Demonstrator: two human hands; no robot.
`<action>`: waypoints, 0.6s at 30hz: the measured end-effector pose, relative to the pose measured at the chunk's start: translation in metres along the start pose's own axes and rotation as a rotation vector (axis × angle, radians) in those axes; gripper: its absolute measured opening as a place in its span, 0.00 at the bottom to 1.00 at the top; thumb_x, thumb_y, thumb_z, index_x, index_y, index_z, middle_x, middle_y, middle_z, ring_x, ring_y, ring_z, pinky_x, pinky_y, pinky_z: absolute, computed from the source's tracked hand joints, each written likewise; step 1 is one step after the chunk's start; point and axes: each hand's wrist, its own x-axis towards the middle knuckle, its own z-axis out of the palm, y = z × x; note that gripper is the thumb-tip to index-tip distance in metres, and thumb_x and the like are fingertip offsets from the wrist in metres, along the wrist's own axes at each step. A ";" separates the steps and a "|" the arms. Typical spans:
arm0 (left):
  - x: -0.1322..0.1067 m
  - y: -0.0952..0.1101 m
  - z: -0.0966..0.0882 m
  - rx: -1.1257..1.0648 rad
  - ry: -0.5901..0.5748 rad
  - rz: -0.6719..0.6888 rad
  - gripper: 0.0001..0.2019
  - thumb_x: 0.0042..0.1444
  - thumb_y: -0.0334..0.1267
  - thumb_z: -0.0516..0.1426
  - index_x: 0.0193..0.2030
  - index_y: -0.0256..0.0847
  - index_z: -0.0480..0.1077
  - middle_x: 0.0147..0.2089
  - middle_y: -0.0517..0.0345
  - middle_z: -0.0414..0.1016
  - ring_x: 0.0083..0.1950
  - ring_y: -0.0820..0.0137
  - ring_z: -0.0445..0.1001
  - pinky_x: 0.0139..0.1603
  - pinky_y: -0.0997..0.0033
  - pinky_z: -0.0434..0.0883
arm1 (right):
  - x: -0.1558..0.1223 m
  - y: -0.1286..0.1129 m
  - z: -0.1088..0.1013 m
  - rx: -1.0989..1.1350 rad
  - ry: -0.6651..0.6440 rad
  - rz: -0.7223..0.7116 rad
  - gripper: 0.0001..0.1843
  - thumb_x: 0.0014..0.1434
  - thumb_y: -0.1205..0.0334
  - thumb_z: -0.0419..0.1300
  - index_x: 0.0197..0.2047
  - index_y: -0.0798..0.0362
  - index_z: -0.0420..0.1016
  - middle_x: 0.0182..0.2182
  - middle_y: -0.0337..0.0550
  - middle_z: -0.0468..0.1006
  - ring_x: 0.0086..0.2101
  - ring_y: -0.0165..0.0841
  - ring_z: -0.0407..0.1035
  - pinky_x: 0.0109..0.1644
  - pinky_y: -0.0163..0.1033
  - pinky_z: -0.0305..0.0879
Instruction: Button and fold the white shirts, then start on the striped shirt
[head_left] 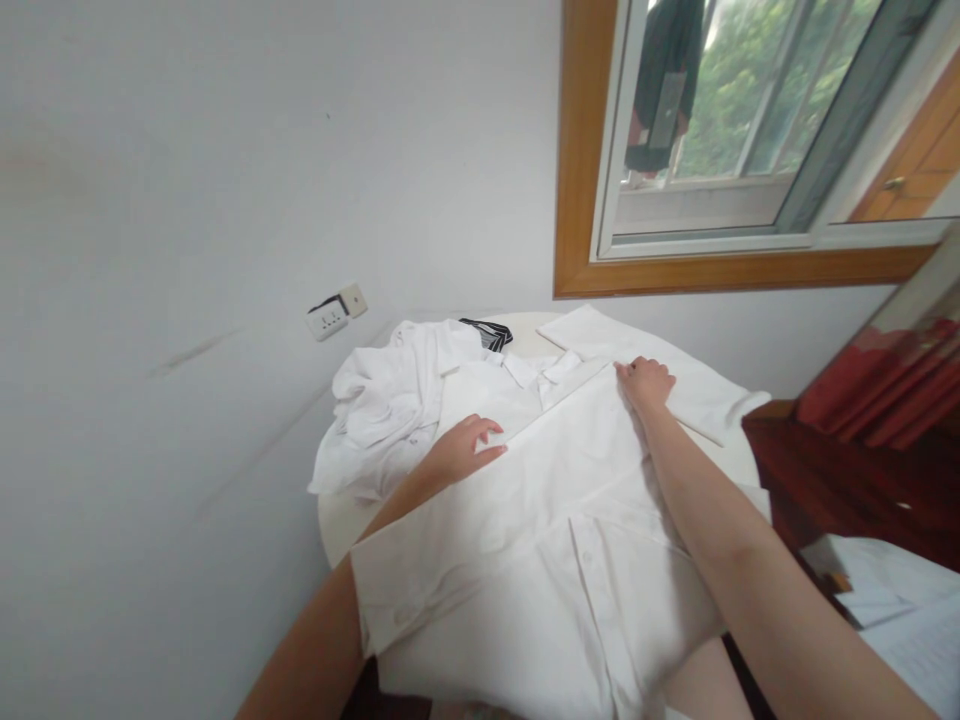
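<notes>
The white shirt lies spread over the near part of the round table. The left hand is half open at its far edge, thumb and fingers parted with a gap between, while the right hand has its fingers drawn together, pinching that edge further along.

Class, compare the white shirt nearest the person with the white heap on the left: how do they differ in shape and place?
The white shirt is spread out fairly smooth; the white heap is bunched in folds.
The white shirt lies closest to the wearer, with the right hand at its far edge; the white heap sits beside the wall.
Both are white cloth.
</notes>
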 end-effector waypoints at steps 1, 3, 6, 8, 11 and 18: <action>0.000 -0.001 0.000 0.045 -0.014 0.008 0.19 0.54 0.52 0.59 0.47 0.41 0.73 0.38 0.57 0.70 0.33 0.70 0.68 0.40 0.68 0.68 | 0.001 0.000 0.000 -0.004 0.001 0.004 0.27 0.67 0.47 0.47 0.50 0.61 0.75 0.47 0.64 0.75 0.49 0.50 0.66 0.50 0.52 0.59; -0.001 -0.001 -0.001 0.086 -0.049 0.006 0.19 0.55 0.51 0.58 0.48 0.42 0.71 0.37 0.58 0.70 0.35 0.70 0.68 0.40 0.68 0.67 | 0.002 0.000 0.001 -0.005 0.001 0.016 0.25 0.67 0.50 0.48 0.50 0.62 0.75 0.46 0.63 0.76 0.49 0.50 0.67 0.50 0.51 0.60; -0.001 0.000 -0.003 0.110 -0.106 0.015 0.15 0.56 0.50 0.57 0.43 0.41 0.71 0.35 0.58 0.70 0.36 0.69 0.68 0.40 0.69 0.66 | 0.005 0.001 0.004 0.015 -0.014 0.038 0.24 0.68 0.53 0.47 0.50 0.62 0.75 0.45 0.62 0.77 0.48 0.49 0.69 0.49 0.50 0.61; -0.002 0.001 -0.003 0.120 -0.134 0.025 0.13 0.56 0.49 0.57 0.37 0.41 0.71 0.33 0.59 0.70 0.36 0.68 0.68 0.40 0.68 0.65 | 0.007 0.003 0.005 0.037 -0.023 0.054 0.23 0.69 0.54 0.46 0.50 0.61 0.76 0.45 0.62 0.77 0.47 0.48 0.70 0.49 0.49 0.61; -0.002 0.000 -0.003 0.130 -0.139 0.036 0.11 0.55 0.47 0.58 0.31 0.41 0.69 0.33 0.58 0.70 0.37 0.68 0.69 0.41 0.68 0.65 | 0.010 0.006 0.007 0.077 -0.035 0.080 0.25 0.69 0.54 0.45 0.50 0.60 0.77 0.45 0.63 0.78 0.47 0.47 0.72 0.48 0.47 0.61; -0.002 -0.002 -0.003 0.131 -0.164 0.052 0.12 0.57 0.46 0.56 0.30 0.41 0.70 0.33 0.58 0.70 0.37 0.69 0.69 0.40 0.69 0.64 | 0.013 0.009 -0.001 0.081 -0.082 0.065 0.28 0.68 0.48 0.44 0.47 0.57 0.80 0.44 0.60 0.79 0.46 0.47 0.72 0.46 0.46 0.63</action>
